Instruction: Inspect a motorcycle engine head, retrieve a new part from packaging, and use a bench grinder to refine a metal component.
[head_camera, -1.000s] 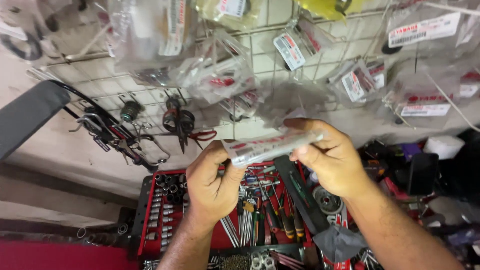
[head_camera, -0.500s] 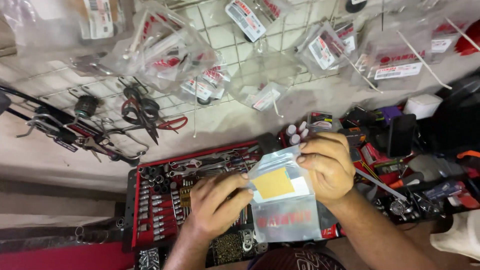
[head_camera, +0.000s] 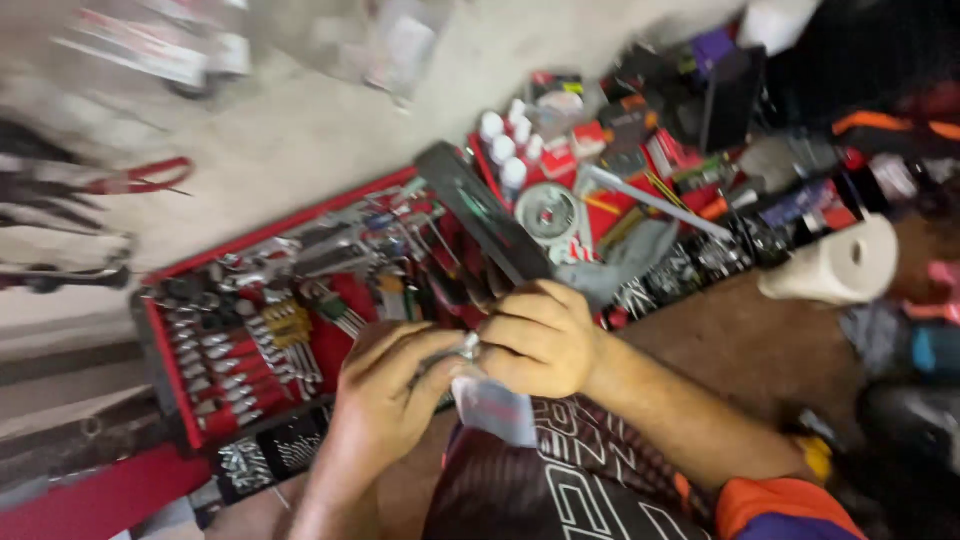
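Both your left hand (head_camera: 385, 400) and right hand (head_camera: 535, 340) grip the plastic bag (head_camera: 497, 408) in front of the red tool tray (head_camera: 165, 370), pinching its top; it looks not yet emptied.

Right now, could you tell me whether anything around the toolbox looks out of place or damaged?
Nothing looks damaged. Both hands, left hand and right hand, pinch a small clear plastic bag above the open red tool tray. A paper towel roll lies on its side at the right, amid general clutter.

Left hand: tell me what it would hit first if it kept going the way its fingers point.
The left hand points up and right, fingers already against the small clear bag and the right hand. Those come first, then likely the red tool tray, though depth is unclear.
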